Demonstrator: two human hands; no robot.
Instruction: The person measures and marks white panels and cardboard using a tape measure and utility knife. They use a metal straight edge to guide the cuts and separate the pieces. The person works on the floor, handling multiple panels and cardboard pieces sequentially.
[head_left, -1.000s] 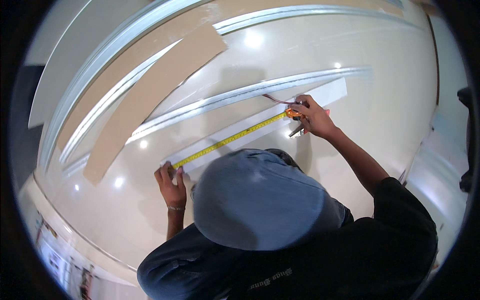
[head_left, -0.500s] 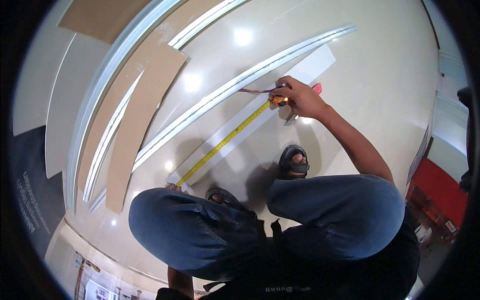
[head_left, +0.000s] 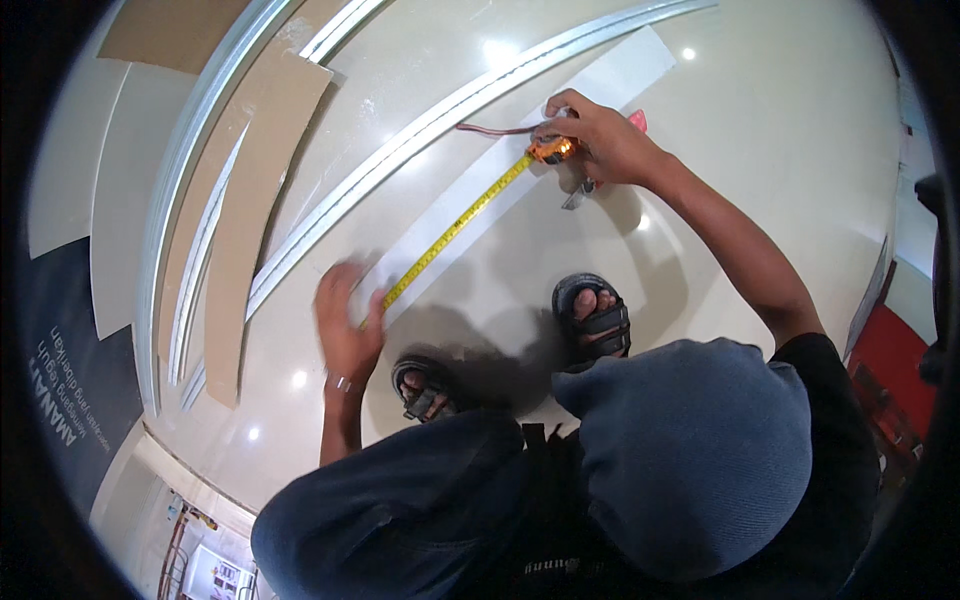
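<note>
A white strip (head_left: 640, 65) lies slantwise on the floor, with a yellow tape blade (head_left: 455, 228) stretched along it. My right hand (head_left: 615, 145) is closed around the orange and black tape measure (head_left: 552, 149) above the strip. A red-handled tool (head_left: 638, 121) with a metal blade-like end (head_left: 573, 198) shows under this hand; the grip on it is partly hidden. A thin dark-red cord-like piece (head_left: 495, 130) sticks out beyond my fingers. My left hand (head_left: 348, 315), slightly blurred, has thumb and fingers apart around the strip's near end, with the thumb beside the tape's end.
A long metal channel (head_left: 400, 155) lies just beyond the strip. Brown boards (head_left: 275, 170) and more metal profiles (head_left: 185, 180) are spread at the left. A dark printed panel (head_left: 75, 350) is at the far left. My sandalled feet (head_left: 600, 315) stand close to the strip.
My left hand, mostly hidden behind my knee before, now shows fully at the strip's near end. My knees have shifted lower in view. The right hand keeps the tape measure.
</note>
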